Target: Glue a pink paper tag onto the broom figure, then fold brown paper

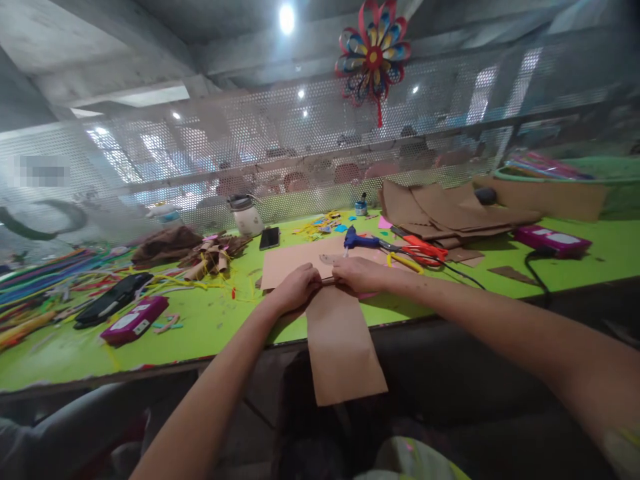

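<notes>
A long strip of brown kraft paper (pixel 343 353) hangs over the near edge of the green table, its far end between my two hands. My left hand (pixel 300 287) pinches the paper's left side, fingers closed. Close beside it, my right hand (pixel 357 275) grips the right side. The paper looks folded where the fingers meet. Beneath and beyond my hands lies a flat sheet of brown paper (pixel 280 263). A blue glue gun (pixel 361 240) rests just past my right hand, near red-handled scissors (pixel 425 249) and a yellow-handled tool (pixel 405 263).
Stacked brown paper (pixel 445 207) and a purple box (pixel 553 241) with a cable are at right. To the left lie a black case (pixel 115 299), another purple box (pixel 135 321) and coloured strips. A phone (pixel 269 239) and white jar (pixel 245 215) stand near the mesh screen (pixel 300 153).
</notes>
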`<control>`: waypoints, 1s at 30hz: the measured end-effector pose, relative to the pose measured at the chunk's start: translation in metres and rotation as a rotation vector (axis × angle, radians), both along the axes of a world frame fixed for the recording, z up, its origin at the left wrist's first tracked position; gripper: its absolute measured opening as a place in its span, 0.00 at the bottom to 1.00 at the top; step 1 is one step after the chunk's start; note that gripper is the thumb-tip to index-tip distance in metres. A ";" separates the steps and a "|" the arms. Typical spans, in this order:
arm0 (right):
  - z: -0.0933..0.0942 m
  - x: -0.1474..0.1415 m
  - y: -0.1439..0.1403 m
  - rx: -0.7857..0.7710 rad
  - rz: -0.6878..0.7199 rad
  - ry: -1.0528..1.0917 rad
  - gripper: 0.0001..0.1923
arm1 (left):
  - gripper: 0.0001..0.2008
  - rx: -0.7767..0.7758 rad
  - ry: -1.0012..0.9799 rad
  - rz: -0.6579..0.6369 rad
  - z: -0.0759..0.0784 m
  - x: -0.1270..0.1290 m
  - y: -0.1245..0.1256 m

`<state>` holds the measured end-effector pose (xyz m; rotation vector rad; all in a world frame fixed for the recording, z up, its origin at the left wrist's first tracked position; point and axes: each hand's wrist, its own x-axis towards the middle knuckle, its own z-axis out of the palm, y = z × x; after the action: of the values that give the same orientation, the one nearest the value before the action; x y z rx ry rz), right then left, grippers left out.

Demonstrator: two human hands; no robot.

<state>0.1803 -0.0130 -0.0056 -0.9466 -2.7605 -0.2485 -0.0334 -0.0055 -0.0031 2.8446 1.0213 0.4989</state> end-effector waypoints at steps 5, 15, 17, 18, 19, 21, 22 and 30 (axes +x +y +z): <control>0.000 0.009 -0.002 -0.018 0.061 0.025 0.04 | 0.08 0.008 0.029 0.006 0.002 -0.003 -0.005; -0.028 0.014 0.001 0.075 0.034 0.248 0.06 | 0.10 0.067 0.086 0.044 0.005 -0.003 -0.012; -0.029 0.013 0.000 0.078 -0.002 0.282 0.02 | 0.11 0.056 0.088 0.051 0.005 -0.005 -0.010; -0.029 0.012 0.000 0.074 -0.011 0.299 0.04 | 0.11 0.052 0.088 0.052 0.005 -0.005 -0.009; -0.028 0.012 0.000 0.067 -0.015 0.317 0.06 | 0.11 0.049 0.090 0.051 0.005 -0.005 -0.008; -0.026 0.010 0.000 0.037 -0.024 0.356 0.08 | 0.11 0.050 0.102 0.055 0.005 -0.006 -0.007; -0.025 0.010 0.000 0.014 -0.030 0.370 0.08 | 0.11 0.054 0.105 0.061 0.005 -0.005 -0.006; -0.026 0.003 0.005 -0.010 -0.039 0.362 0.05 | 0.09 0.095 0.117 0.116 0.001 -0.001 -0.005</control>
<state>0.1835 -0.0080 -0.0317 -0.9433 -2.4166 -0.0604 -0.0349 -0.0109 -0.0026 2.9411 1.2197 0.4045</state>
